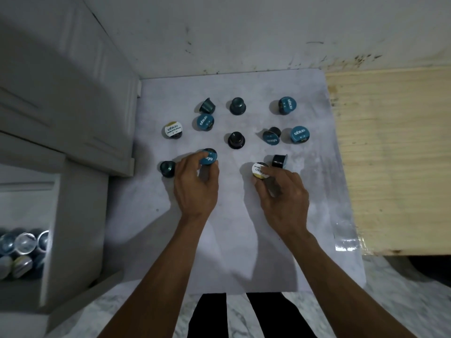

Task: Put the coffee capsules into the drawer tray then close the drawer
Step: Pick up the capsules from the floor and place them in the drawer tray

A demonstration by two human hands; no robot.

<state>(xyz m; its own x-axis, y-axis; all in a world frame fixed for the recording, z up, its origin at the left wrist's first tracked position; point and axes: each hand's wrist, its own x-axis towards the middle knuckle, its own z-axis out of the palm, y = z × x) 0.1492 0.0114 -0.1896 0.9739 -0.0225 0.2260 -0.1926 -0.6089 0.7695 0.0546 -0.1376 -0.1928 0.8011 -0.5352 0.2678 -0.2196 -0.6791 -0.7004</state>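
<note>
Several coffee capsules lie scattered on a pale marbled sheet. My left hand pinches a blue-lidded capsule at the sheet's left middle. My right hand grips a white-and-gold-lidded capsule. A dark capsule sits just left of my left hand, and another dark capsule lies on its side beyond my right hand. The open drawer tray at the lower left holds several capsules.
A white drawer unit stands along the left edge of the sheet. A light wooden board lies to the right. More capsules, such as a white-lidded one and a blue-lidded one, lie farther back.
</note>
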